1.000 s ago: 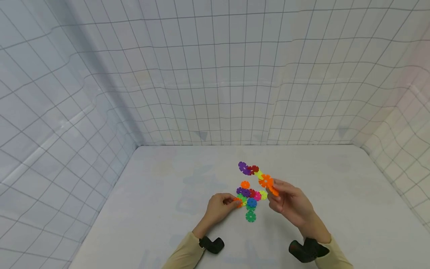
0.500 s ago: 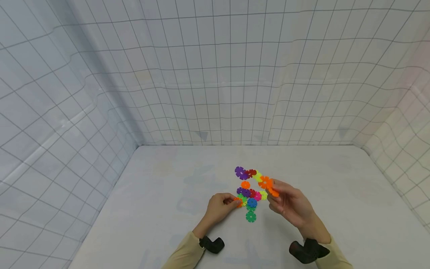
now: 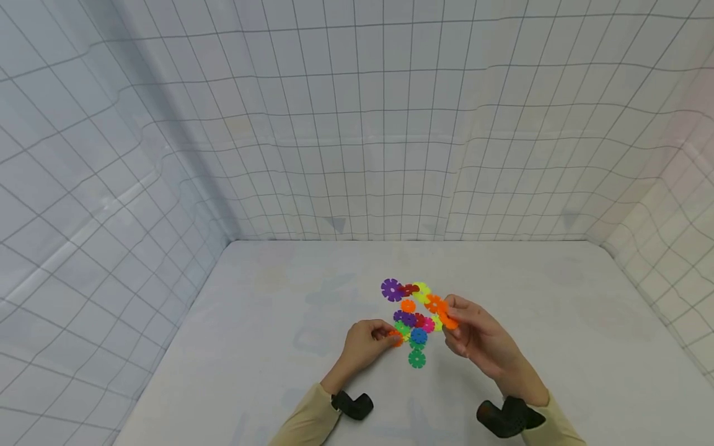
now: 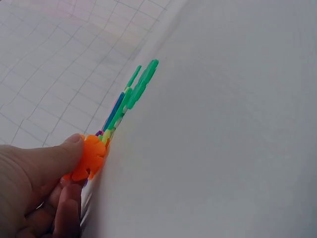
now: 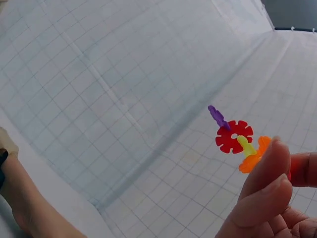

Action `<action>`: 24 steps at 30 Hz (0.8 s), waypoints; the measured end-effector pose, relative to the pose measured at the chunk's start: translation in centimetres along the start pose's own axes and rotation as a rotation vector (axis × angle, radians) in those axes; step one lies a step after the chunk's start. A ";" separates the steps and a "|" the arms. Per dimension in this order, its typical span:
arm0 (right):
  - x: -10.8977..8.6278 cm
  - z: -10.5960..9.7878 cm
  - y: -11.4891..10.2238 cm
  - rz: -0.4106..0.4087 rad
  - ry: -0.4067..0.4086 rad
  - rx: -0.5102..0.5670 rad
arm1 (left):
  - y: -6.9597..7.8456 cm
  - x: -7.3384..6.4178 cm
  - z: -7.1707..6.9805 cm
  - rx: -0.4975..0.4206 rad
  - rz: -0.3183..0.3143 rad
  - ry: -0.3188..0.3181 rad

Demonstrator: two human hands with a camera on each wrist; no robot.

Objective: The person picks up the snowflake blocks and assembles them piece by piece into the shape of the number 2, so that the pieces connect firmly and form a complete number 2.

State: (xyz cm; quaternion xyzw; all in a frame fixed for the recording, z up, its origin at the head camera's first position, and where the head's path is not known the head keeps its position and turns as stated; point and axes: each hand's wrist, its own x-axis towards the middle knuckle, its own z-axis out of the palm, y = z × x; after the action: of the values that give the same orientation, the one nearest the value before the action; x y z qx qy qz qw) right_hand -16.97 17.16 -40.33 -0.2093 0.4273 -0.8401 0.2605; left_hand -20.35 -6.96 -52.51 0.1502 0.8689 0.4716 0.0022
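My right hand (image 3: 484, 339) holds up a chain of linked plastic snowflake discs, pinching its orange end disc (image 3: 448, 318) between thumb and fingers. From there the chain runs left through a yellow disc (image 3: 423, 292) and a red disc (image 5: 226, 142) to a purple disc (image 3: 392, 290) at the far tip. Below it is a flat cluster of joined discs, with a blue disc (image 3: 418, 336) and a green disc (image 3: 416, 358) toward the front. At the cluster's left end, my left hand (image 3: 362, 345) pinches an orange disc (image 4: 92, 157) between thumb and fingers.
The white table (image 3: 268, 322) is bordered at the back and sides by white sheeting with a dark grid (image 3: 357, 155). A dark wrist camera (image 3: 352, 406) sits on the left wrist, another (image 3: 504, 418) on the right.
The right hand has turned the raised chain, so its purple tip has swung left and a little lower and the discs show at a new angle. Left hand and cluster stay in place.
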 end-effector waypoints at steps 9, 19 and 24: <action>0.5 -0.6 0.5 -0.044 0.159 -0.333 | 1.3 0.1 -0.4 -0.338 -0.019 -0.050; 0.7 -1.1 0.9 -0.045 0.122 -0.289 | 11.2 -2.6 -2.4 -0.466 0.317 0.220; 0.7 -0.8 1.0 -0.028 0.128 -0.257 | 12.5 -3.1 -2.6 -0.373 0.501 0.323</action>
State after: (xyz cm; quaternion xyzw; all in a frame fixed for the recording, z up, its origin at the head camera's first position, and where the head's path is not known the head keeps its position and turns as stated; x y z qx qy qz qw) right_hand -17.72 16.74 -41.45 -0.1931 0.5442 -0.7935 0.1920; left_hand -14.55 -3.57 -41.24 0.2793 0.6931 0.6257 -0.2239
